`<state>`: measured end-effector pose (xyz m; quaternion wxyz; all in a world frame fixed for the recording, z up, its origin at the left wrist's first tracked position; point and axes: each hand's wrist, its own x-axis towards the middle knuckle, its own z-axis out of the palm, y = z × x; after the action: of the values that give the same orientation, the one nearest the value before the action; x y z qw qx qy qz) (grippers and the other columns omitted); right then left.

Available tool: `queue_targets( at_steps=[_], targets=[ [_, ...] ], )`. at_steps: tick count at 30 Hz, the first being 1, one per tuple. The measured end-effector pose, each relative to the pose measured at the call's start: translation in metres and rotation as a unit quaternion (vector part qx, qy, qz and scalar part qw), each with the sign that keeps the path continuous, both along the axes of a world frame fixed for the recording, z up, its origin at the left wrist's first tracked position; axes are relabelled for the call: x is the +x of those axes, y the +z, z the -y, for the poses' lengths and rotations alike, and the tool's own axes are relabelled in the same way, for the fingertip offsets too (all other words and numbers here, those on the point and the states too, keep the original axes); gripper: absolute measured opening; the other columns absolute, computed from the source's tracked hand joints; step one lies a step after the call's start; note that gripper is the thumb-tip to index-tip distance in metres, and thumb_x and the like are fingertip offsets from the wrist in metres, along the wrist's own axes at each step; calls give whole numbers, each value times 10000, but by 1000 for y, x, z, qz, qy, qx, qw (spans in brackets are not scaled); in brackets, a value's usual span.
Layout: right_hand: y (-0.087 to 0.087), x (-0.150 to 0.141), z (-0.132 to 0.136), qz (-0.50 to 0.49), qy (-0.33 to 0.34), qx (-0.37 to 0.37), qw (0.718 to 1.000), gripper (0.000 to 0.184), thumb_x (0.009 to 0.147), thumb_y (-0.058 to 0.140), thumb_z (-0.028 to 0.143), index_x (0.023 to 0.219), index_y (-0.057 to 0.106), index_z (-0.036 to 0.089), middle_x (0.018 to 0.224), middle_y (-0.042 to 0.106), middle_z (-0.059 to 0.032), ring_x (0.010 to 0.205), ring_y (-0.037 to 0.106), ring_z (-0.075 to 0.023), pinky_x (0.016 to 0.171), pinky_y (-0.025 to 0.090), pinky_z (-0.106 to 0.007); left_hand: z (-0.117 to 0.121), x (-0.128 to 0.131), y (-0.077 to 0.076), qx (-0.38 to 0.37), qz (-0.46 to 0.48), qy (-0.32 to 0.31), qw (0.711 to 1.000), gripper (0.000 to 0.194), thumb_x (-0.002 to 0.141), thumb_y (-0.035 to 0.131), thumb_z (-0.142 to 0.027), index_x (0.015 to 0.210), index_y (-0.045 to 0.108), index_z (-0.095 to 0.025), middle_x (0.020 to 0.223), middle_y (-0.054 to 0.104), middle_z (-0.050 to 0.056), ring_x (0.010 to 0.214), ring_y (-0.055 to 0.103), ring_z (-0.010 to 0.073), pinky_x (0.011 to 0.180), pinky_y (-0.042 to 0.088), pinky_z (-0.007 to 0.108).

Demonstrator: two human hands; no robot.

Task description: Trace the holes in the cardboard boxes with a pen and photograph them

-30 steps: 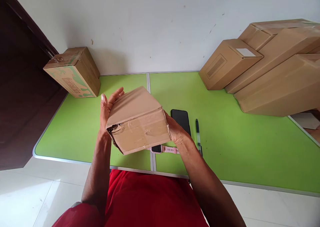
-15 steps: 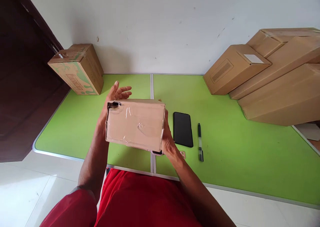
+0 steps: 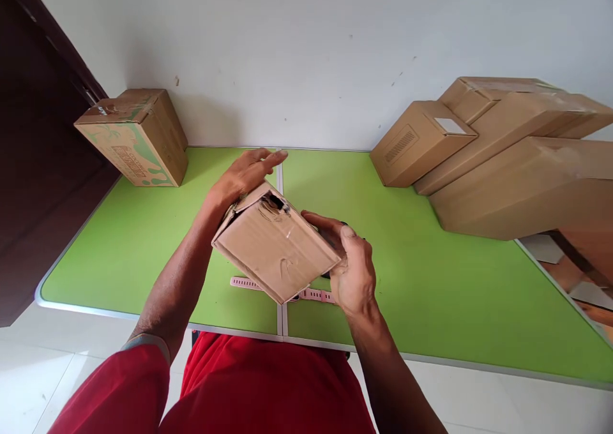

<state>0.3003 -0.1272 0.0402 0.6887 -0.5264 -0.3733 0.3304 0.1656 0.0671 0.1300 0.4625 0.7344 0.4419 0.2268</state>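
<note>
From where I'm standing, the worn carton (image 3: 282, 249) is up off the green table (image 3: 143, 242), tilted, held betw. both hands; L hand (image 3: 249, 172) lies open along its upper left side, fingers stretched out past the edge; R hand (image 3: 354, 268) grips its right end, thumb up, fingers partly hidden behind; there's a ragged hole at the carton's top corner w/ a gap along the edge next to it; no print I can make out on the facing panel.

Under the carton, a pink strap (image 3: 316, 295) lies on the table, poking out either side; well left of the carton, a green-printed box (image 3: 127, 150), lettering approx. "COCONUT", rest too small; right of the carton, a labelled box (image 3: 416, 143) w/ white sticker & dark printed panel, neither legible; beyond that, more brown boxes (image 3: 507, 185), piled close.
</note>
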Motion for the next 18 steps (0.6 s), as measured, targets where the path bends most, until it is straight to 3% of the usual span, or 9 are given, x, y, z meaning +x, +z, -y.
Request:
queue_targets(
  at_steps=[3,5,9,11,14,16,18],
  targets=[
    [31,2,8,119,14,-62,991,528,999,694,697,1253,848,260,1324,833,-96,1192,756,-326,1020,561,-445,-2,33,5,2,6,-47,999,452,858,835,-656,976,807,-221,1102,792,141,1158,712,409,1101,519,527],
    [44,2,10,179,-6,-96,979,509,1007,694,689,1219,839,250,1237,840,-97,1089,755,-310,964,562,-427,-4,54,6,-3,4,-74,997,435,795,920,-598,935,810,-201,1076,782,170,1167,710,444,1096,522,560],
    [48,13,9,181,-35,-123,975,508,1039,601,717,946,780,250,905,765,-48,898,694,-264,798,521,-370,-7,77,16,36,-15,-112,993,395,899,831,-580,979,804,-193,1101,801,167,1102,744,415,1088,534,610],
    [43,21,10,173,-41,-139,974,548,1034,579,743,827,692,249,783,653,-16,789,595,-223,694,439,-343,-3,73,23,74,31,-116,990,418,978,733,-586,1083,807,-188,1150,813,151,1068,762,363,1060,563,569],
    [36,29,13,143,-50,-139,979,583,1024,576,766,760,595,246,723,502,12,714,451,-185,646,335,-337,16,50,27,130,114,-75,982,499,1026,659,-640,1249,798,-216,1234,818,124,1121,765,327,1040,588,494],
    [34,29,14,123,-38,-119,985,539,1024,604,736,797,631,248,760,534,8,737,483,-189,676,364,-340,40,30,23,150,124,-37,980,564,1022,647,-698,1313,795,-238,1274,815,121,1184,752,338,1074,585,497],
    [33,25,14,124,-33,-100,987,479,1030,623,695,859,692,254,832,631,-10,802,568,-212,744,431,-353,69,10,14,153,118,-39,980,575,990,701,-704,1326,799,-248,1322,803,112,1240,738,345,1107,582,507]
  ],
)
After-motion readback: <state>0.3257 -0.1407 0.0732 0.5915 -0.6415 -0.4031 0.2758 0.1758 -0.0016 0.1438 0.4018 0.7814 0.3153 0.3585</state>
